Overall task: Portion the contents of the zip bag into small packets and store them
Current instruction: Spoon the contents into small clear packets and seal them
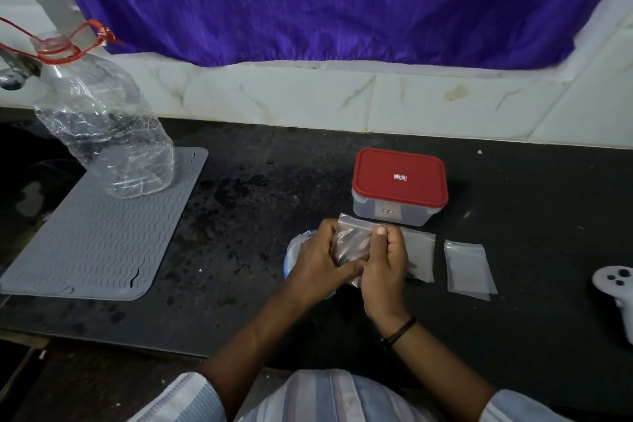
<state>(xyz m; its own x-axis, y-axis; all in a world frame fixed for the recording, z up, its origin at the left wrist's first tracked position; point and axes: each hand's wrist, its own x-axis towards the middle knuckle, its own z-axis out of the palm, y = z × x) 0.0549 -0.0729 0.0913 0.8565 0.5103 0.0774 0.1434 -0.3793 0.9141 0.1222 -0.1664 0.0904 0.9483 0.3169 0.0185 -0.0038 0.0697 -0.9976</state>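
Note:
Both hands hold a small clear zip packet (352, 236) just above the dark counter. My left hand (320, 264) grips its left side and lower edge. My right hand (385, 264) pinches its top strip between thumb and fingers. Under my left hand lies a larger zip bag (294, 250) with a blue edge, mostly hidden. Two small packets lie flat to the right, one (419, 257) partly behind my right hand, the other (469, 269) further right. A clear box with a red lid (399, 178) stands closed just behind the hands.
A grey ribbed mat (99, 236) lies at the left with a crumpled clear plastic bottle (106, 127) on its far end. A white controller (616, 288) sits at the right edge. A tiled wall and purple curtain (325, 0) rise behind the black counter (246, 216).

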